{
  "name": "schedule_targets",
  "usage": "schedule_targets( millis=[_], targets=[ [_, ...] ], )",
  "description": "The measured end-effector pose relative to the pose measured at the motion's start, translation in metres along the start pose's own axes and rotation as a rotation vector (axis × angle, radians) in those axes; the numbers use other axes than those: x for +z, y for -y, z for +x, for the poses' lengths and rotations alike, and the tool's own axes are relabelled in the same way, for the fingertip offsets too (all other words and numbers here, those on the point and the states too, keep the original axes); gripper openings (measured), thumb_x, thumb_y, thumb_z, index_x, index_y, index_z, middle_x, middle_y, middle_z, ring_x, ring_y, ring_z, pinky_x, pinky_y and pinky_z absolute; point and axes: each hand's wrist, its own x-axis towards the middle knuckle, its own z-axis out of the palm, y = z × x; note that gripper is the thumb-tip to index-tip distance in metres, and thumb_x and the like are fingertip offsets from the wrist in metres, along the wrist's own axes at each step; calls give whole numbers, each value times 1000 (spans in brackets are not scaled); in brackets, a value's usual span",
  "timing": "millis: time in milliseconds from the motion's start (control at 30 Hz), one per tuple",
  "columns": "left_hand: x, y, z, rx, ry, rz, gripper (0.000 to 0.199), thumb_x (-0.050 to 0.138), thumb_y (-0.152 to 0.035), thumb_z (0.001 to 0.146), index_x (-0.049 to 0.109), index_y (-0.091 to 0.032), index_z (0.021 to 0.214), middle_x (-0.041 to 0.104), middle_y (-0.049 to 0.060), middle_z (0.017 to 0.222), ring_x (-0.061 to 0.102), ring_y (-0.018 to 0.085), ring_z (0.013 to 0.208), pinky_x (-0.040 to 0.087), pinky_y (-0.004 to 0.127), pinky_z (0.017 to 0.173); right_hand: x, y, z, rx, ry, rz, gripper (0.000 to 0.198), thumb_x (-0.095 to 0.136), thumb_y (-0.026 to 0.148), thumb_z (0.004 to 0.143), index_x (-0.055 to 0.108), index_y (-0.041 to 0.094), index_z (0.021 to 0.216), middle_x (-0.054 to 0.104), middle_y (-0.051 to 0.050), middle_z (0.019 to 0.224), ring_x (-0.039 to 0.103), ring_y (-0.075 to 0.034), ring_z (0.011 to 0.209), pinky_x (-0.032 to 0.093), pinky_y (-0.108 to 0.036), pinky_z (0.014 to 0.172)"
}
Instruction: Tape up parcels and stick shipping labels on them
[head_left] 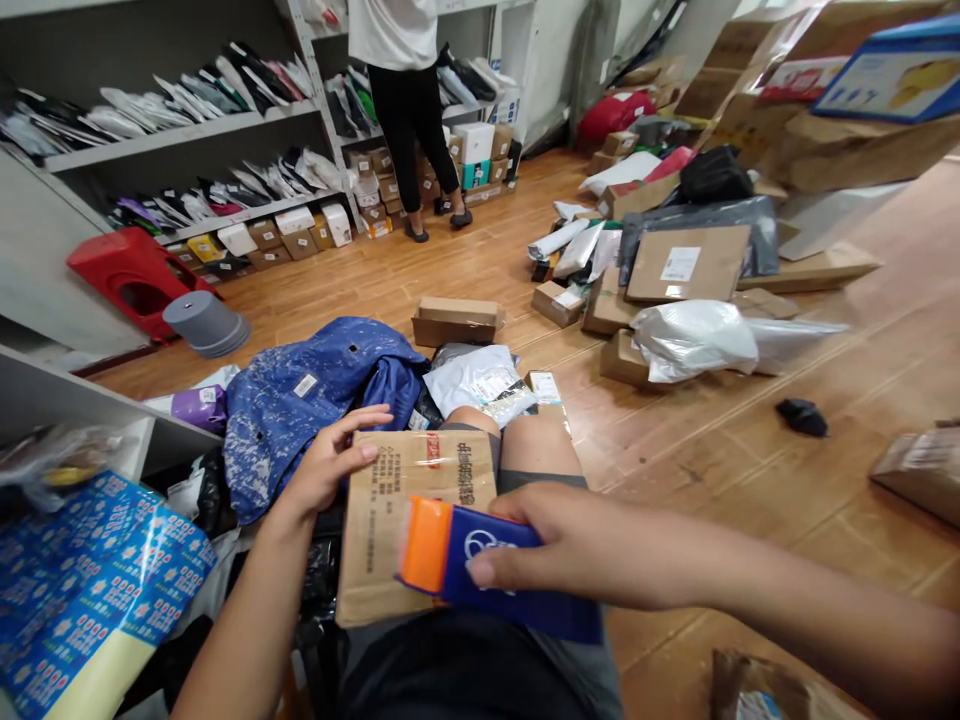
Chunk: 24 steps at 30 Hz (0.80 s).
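Observation:
A brown cardboard box (382, 520) with printed red and black characters rests on my lap. At its upper left corner is my left hand (334, 460). The thumb lies near or on the box's edge and the fingers stretch out beyond it. My right hand (525, 540) grips a flat blue and orange object (427, 545) over the box, with the thumb on its upper face. A white logo marks its blue part, and the orange end points left, slightly blurred. I cannot make out exactly what kind of object it is.
A blue sack (315, 390) and a white plastic parcel (484, 380) lie in front of my knees. Parcels pile up at right around a labelled carton (686, 262). A person (409, 100) stands by the shelves (247, 212). A grey bucket (206, 322) sits at left.

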Motion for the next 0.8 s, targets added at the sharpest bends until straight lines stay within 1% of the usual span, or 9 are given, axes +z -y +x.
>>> schedule_targets(
  millis=[67,100,167,233,333,467,567,700,800],
  targets=[
    [-7,14,4,-2,-12,-107,46,85,-51,75,86,-23,112,63,14,156,58,47,140,48,51,111,-11,-12,-22,107,-45,-42,64,71,79,90,74,16,96,64,-1,80,52,-14,68,39,-22,56],
    [-8,20,7,6,-8,-145,45,85,-51,74,87,-22,108,65,15,154,60,46,137,50,50,107,-16,-20,-34,149,-67,-45,65,71,79,89,74,15,97,64,-1,81,53,-15,69,40,-23,57],
    [-7,31,16,34,38,-191,44,84,-50,72,88,-21,105,70,16,148,63,44,133,52,48,104,-25,-41,-53,188,-92,-14,64,73,78,88,76,15,103,68,-4,88,60,-19,76,45,-25,63],
    [0,40,27,58,97,-213,44,85,-48,71,89,-21,104,73,16,142,65,42,129,51,47,104,-29,-63,-66,187,-109,34,62,75,74,89,76,16,112,72,-7,98,65,-24,87,50,-27,71],
    [16,50,44,54,160,-253,43,85,-49,70,89,-20,101,77,16,133,68,41,122,52,47,102,-28,-84,-73,169,-137,78,59,76,69,91,75,17,117,73,-7,103,67,-25,93,52,-28,76],
    [33,58,61,37,184,-315,41,83,-49,71,89,-21,99,79,15,123,70,38,116,54,45,99,-28,-91,-78,172,-144,134,58,79,68,89,73,17,115,72,-5,99,66,-23,88,52,-26,73],
    [37,62,66,25,197,-344,43,83,-49,69,89,-19,98,79,16,122,69,39,116,55,45,98,-36,-101,-92,210,-166,133,59,79,70,88,74,17,112,72,-5,96,66,-22,85,50,-26,71],
    [37,63,69,-8,162,-390,40,83,-48,68,89,-20,96,79,14,120,70,38,114,57,45,96,-48,-132,-107,262,-236,117,63,76,74,88,75,14,106,71,-7,92,65,-24,83,49,-29,70],
    [42,64,67,-69,91,-437,38,83,-48,64,87,-20,90,78,14,118,71,39,109,59,49,94,-49,-151,-95,225,-239,141,67,74,77,88,74,13,108,71,-7,95,66,-24,86,51,-30,73]
  ],
)
